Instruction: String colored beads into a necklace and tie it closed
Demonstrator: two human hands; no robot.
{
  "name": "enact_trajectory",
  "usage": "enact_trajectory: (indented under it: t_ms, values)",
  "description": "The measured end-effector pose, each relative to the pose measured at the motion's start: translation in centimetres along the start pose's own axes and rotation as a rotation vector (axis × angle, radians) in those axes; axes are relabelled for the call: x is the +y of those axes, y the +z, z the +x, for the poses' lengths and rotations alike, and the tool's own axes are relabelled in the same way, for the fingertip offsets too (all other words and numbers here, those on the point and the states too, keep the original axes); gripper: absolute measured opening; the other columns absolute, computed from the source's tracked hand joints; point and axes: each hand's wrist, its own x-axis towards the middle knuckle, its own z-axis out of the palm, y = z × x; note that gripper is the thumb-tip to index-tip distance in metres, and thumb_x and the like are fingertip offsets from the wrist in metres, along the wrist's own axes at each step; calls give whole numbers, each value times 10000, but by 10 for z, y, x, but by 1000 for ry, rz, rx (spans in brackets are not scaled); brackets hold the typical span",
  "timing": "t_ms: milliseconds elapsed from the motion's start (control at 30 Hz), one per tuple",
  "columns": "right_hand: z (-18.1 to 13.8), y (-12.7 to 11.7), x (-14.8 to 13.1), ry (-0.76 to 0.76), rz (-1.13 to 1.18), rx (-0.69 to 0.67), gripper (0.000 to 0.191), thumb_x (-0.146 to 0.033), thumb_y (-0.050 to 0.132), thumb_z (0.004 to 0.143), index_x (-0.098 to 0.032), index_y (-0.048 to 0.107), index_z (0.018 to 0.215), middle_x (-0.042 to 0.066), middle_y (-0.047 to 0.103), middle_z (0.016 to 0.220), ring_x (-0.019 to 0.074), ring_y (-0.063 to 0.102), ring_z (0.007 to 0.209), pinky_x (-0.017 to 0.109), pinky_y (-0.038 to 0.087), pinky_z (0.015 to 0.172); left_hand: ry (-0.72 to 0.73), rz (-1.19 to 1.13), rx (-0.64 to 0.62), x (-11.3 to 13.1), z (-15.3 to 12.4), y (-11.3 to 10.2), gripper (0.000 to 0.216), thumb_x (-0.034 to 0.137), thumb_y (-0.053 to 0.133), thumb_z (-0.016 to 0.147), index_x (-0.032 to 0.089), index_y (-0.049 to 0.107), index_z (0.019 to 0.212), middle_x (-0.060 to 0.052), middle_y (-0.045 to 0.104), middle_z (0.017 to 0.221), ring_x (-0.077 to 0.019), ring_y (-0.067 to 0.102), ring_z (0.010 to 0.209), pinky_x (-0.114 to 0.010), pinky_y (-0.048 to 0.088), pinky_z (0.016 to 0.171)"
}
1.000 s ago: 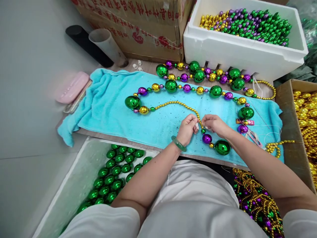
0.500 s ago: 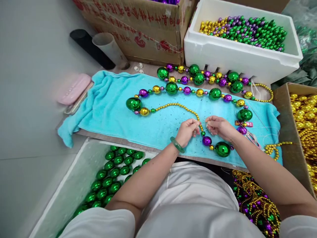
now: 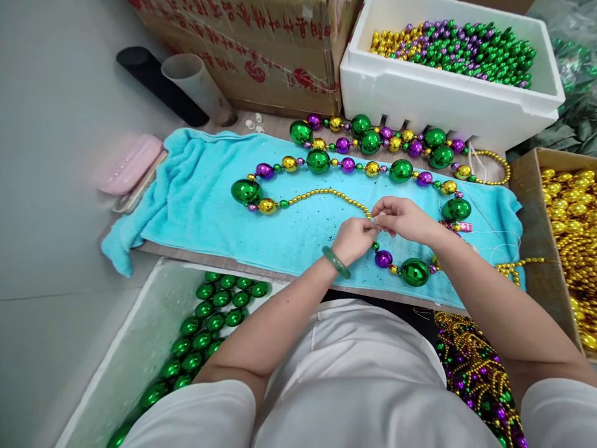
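A long bead necklace [image 3: 347,165] of big green, purple and gold balls loops across a turquoise towel [image 3: 200,199]. Its thin strand of small gold beads [image 3: 321,193] runs to my hands. My left hand [image 3: 355,239], with a green bangle on the wrist, is pinched shut on the end of that strand. My right hand [image 3: 405,219] is pinched shut right against it, fingertips touching, on the string by a small green bead. A purple ball [image 3: 383,258] and a large green ball [image 3: 415,272] lie just below my right wrist.
A white foam box [image 3: 448,102] of mixed small beads stands at the back. A foam tray [image 3: 140,348] of green balls sits front left. A cardboard box [image 3: 527,236] of gold beads is at the right. Finished necklaces [image 3: 476,379] are piled front right. A pink case [image 3: 125,163] lies left.
My hands were a little apart half a second ago; now they have closed together, the right hand shifting left and up over the strand. The view has drifted slightly.
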Motion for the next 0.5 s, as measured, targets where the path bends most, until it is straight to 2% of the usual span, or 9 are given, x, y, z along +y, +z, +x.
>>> enact_trajectory:
  t_ms: [67,167,233,300,367,500]
  values:
    - [5,0,-7,0,-67,-11,121,-45,535,740,-157,556,781,-29,551,534,88,477,448,218,376,437,1,-16,-21,2,0,-1,206,214,556,771,144,747,735,8,566,489,-118,525,544,-233,380,560]
    - [14,-1,-14,-4,-149,-16,121,-35,526,744,-152,552,762,-18,565,548,89,488,454,219,388,448,-78,-208,-94,2,3,-1,172,163,563,746,129,729,774,-3,618,582,-104,542,545,-216,393,527]
    - [19,-4,-14,-35,-176,21,116,-53,552,735,-144,575,802,12,631,687,79,499,480,217,397,457,-142,-358,-123,0,6,-2,150,182,579,756,113,711,777,-13,626,628,-87,524,517,-203,373,478]
    - [20,-7,-11,-55,-154,116,210,-60,587,708,-145,595,900,44,668,903,65,508,513,208,396,454,-190,-482,-127,-3,7,-4,141,194,587,769,104,696,778,-18,622,646,-72,507,498,-191,350,445]
    - [18,-10,-5,19,-78,159,324,-53,613,675,-150,589,983,64,662,1016,58,506,510,204,377,427,-223,-564,-112,-7,8,-5,124,183,590,773,105,686,770,-19,622,653,-63,505,494,-183,342,434]
    - [9,-3,12,216,83,5,346,-54,669,633,-138,592,960,51,668,806,105,541,506,221,350,395,-214,-619,-92,-13,6,-3,123,212,610,771,112,675,738,-17,624,647,-63,521,509,-175,358,442]
